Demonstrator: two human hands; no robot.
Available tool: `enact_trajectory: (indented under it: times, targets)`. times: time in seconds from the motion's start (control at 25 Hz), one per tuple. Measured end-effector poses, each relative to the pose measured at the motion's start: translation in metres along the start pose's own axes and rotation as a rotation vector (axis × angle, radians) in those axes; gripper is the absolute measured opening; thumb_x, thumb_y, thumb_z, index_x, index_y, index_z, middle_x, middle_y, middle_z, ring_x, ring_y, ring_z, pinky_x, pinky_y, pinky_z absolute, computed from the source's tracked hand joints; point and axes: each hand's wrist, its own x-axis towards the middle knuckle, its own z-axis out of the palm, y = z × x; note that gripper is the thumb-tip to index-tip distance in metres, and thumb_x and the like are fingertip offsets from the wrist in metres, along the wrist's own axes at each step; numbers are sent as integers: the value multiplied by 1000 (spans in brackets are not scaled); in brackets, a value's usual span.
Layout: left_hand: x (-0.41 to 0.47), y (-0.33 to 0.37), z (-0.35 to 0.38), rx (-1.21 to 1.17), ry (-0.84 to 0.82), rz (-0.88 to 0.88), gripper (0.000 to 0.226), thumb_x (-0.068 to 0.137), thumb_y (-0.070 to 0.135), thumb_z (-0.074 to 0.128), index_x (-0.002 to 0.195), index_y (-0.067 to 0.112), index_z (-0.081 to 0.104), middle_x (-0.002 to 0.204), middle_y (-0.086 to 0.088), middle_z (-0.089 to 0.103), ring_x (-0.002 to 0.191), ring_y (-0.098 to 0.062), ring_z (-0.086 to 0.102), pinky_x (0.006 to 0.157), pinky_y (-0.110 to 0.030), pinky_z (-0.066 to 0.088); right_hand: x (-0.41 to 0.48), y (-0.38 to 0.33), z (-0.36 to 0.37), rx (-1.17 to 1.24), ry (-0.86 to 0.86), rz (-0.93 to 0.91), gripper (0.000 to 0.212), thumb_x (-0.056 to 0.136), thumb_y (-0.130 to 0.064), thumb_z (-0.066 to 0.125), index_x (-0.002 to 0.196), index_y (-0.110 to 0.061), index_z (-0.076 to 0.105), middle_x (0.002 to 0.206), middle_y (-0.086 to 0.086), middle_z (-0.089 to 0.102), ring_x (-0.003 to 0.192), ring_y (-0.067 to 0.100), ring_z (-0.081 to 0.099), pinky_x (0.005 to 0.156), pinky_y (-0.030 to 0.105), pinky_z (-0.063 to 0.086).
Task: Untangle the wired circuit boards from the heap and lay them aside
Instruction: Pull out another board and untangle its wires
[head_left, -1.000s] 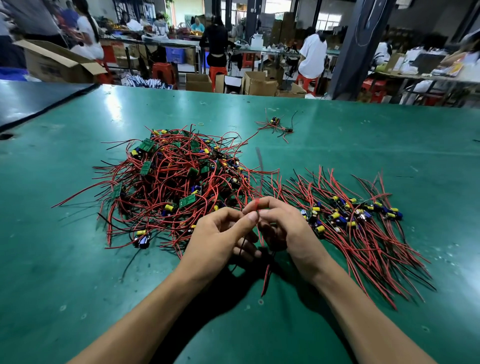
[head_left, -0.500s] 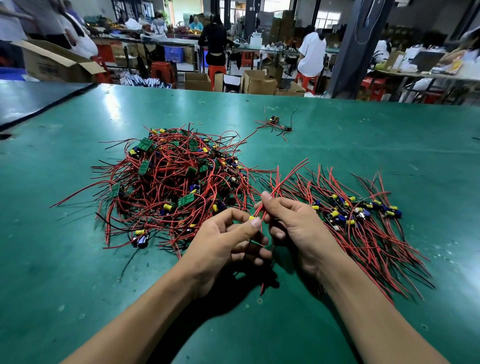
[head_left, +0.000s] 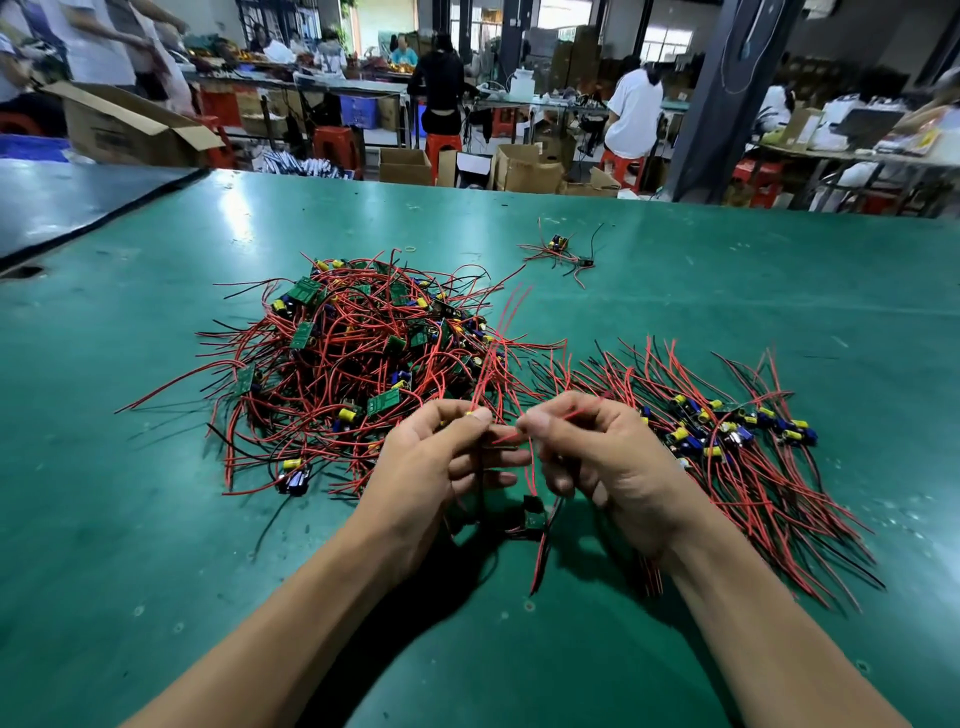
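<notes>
The green surface (head_left: 156, 545) in front of you carries everything. Left of centre sits the heap (head_left: 358, 364), a tangled mound of small green circuit boards with yellow and blue cylindrical parts. Its red and black wires splay out on every side. To the right lies the sorted row (head_left: 727, 452), with the boards side by side and their wires fanned toward the near right.

Your left hand (head_left: 436, 467) and right hand (head_left: 608, 457) meet near you, between the two groups and lifted off the surface. The fingers (head_left: 478, 415) of both are curled. Each thumb and forefinger pinches the red leads (head_left: 529, 467), some of which rise toward the far side while others drop below your hands.

One small board (head_left: 534, 517) hangs under your hands, low over the surface; whether it touches cannot be told. Far off, right of the heap, a stray wired cluster (head_left: 563, 252) lies well apart.
</notes>
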Motion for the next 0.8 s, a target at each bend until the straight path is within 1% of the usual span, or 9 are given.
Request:
enact_trajectory:
  times: [0.08,0.2,0.32,0.36,0.44,0.48,0.6,0.68,0.8]
  targets:
    - [3,4,-2,-18,47,27,2,93,8,56,93,9,55,81,-16,74,67,-24,71,66,-36,59,-7,-3,3,-93,-241,72,10,79,-15,79,85,-23,78,73,-3,70,50,10,58,50,17,46]
    - [2,5,-3,-66,40,-5,3,92,10,57,93,11,55,92,-20,73,80,-32,72,76,-43,58,-12,0,7,-220,-503,277,31,91,-6,69,116,-23,72,103,5,74,60,13,67,57,20,51]
    - [0,5,-3,-93,1,-27,4,92,12,57,95,12,54,95,-21,73,78,-31,72,64,-34,60,-11,0,6,-300,-509,376,31,99,-14,62,126,-26,69,107,33,68,59,15,69,54,21,51]
    - [0,5,-3,-121,-16,-40,4,91,11,57,94,12,54,92,-20,72,75,-30,71,63,-33,59,-11,-2,4,-296,-512,390,28,100,-19,61,125,-27,69,104,33,68,60,16,70,54,21,52]
    - [0,7,-2,-170,-51,-62,5,89,8,55,91,12,55,85,-18,70,66,-27,68,58,-31,57,-12,-5,0,-250,-540,384,23,100,-26,61,119,-21,73,93,13,76,61,15,71,54,20,53]
    - [-1,7,-3,-155,-64,-62,7,89,7,54,91,13,55,81,-16,69,62,-24,65,55,-29,55,-12,-7,-1,-224,-521,369,22,99,-29,62,113,-18,74,90,7,76,59,13,71,53,19,52]
    - [0,5,-3,-29,-74,-33,8,90,5,50,92,12,54,76,-12,68,56,-20,60,49,-29,50,-8,-7,-4,-226,-316,351,35,90,-50,70,94,-16,72,99,11,76,45,11,61,42,17,42]
    - [-1,2,-3,30,-81,-26,4,90,4,54,90,9,54,70,-13,65,53,-22,59,47,-28,50,-5,-4,-3,-318,-172,308,36,84,-61,69,83,-25,70,90,0,75,41,10,53,39,16,35]
    - [-3,-6,-1,138,-126,-71,9,91,7,60,82,8,57,70,-18,64,47,-24,57,43,-25,48,-1,3,-1,-350,-39,170,29,86,-57,66,76,-29,68,69,-6,67,42,5,48,42,15,35]
